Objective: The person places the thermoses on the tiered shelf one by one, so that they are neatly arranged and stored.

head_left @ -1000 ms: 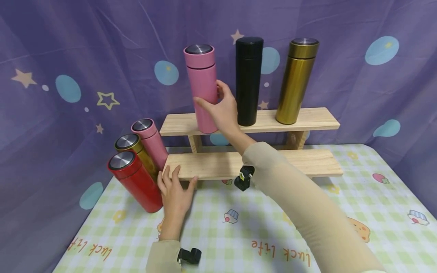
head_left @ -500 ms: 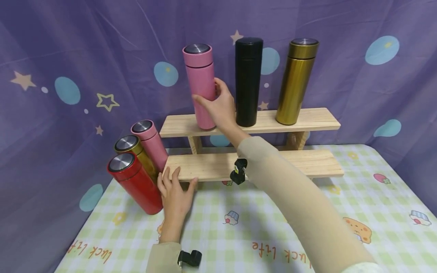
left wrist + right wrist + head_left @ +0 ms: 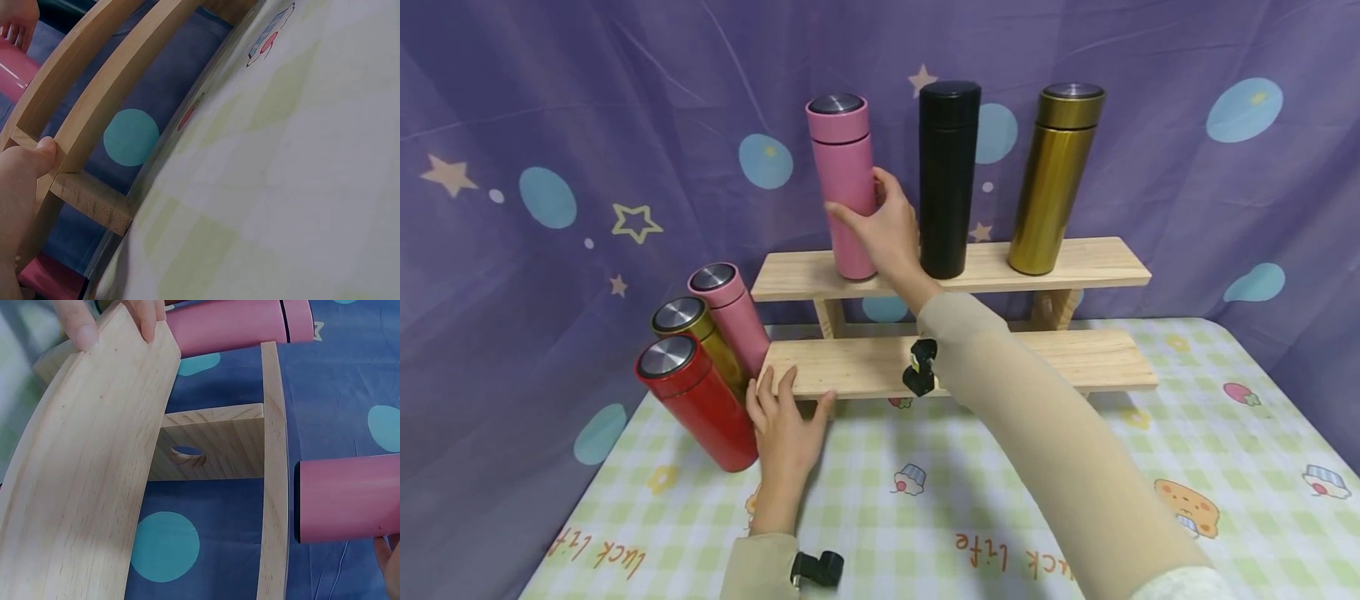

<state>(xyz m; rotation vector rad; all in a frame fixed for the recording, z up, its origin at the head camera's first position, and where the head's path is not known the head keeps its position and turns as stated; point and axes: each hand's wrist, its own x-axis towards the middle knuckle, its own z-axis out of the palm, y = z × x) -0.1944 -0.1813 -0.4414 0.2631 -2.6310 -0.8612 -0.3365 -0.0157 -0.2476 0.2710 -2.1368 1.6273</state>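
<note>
In the head view my right hand (image 3: 887,233) grips a pink thermos bottle (image 3: 842,175) around its lower half. The bottle is upright over the left part of the upper board. From the right wrist, a thin gap shows between the base of this pink bottle (image 3: 347,499) and the upper board (image 3: 273,469). My left hand (image 3: 786,437) holds the left end of the lower board of the wooden shelf (image 3: 850,367), thumb at its front edge. A black bottle (image 3: 949,179) and a gold bottle (image 3: 1056,179) stand farther right on the upper board.
Left of the shelf stand a red bottle (image 3: 700,404), a second gold bottle (image 3: 703,333) and another pink bottle (image 3: 730,308), close together beside my left hand. A checked cloth (image 3: 1000,483) covers the table. Behind the shelf hangs a purple curtain (image 3: 662,100).
The pink bottle in my right hand has shifted slightly back, its base moving from the upper board's front edge to farther over the board. My left hand stays put.
</note>
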